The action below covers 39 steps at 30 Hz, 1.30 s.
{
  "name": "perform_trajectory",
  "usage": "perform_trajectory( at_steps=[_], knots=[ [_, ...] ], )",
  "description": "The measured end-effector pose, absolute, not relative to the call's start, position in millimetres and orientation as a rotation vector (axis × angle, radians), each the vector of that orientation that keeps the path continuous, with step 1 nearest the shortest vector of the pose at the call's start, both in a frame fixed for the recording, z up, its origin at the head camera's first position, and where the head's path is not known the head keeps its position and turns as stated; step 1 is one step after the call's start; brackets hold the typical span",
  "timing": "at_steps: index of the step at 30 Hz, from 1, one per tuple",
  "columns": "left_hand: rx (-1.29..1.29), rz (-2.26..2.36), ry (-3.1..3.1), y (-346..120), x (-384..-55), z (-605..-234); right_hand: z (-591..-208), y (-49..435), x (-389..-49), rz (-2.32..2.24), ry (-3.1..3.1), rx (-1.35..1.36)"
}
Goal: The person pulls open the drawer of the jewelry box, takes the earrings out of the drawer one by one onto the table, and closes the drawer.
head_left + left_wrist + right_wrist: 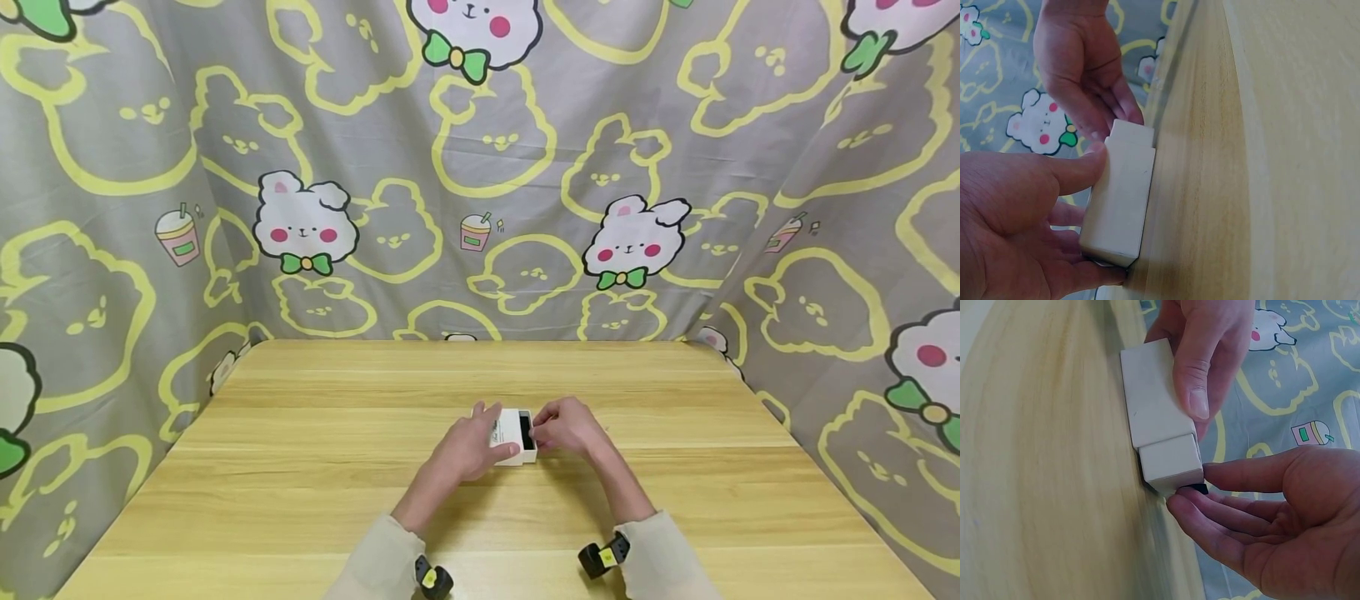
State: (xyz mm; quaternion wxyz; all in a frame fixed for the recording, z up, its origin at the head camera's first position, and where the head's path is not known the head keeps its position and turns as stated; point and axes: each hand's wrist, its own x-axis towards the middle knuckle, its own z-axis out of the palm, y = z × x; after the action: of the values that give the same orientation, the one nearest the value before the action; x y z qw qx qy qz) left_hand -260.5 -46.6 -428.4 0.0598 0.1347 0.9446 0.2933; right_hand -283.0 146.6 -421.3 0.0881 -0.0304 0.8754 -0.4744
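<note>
A small white box (510,423) with fine dark lettering on top sits on the wooden table. Its inner drawer (1170,459) sticks partly out of the outer sleeve (1122,200) at the right end, and black shows inside. My left hand (467,446) grips the sleeve, thumb on the near side and fingers around the far side. At the drawer's end, my right hand (567,425) has thumb and fingers pinching the drawer, where a small black tab (1197,487) pokes out. What the drawer holds cannot be made out.
The wooden table (337,483) extends around both hands. Behind and at both sides hangs a grey curtain (397,217) printed with rabbits and yellow outlines. A black device on a strap (603,556) is worn at each wrist.
</note>
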Motion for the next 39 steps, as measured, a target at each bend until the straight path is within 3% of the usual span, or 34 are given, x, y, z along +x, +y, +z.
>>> perform_trajectory(
  at_steps=[39],
  knots=[
    [0.417,0.895,2.868,-46.4,-258.3,-427.4,-422.2,136.5,-279.8,-1.297,2.710,-0.068]
  ],
)
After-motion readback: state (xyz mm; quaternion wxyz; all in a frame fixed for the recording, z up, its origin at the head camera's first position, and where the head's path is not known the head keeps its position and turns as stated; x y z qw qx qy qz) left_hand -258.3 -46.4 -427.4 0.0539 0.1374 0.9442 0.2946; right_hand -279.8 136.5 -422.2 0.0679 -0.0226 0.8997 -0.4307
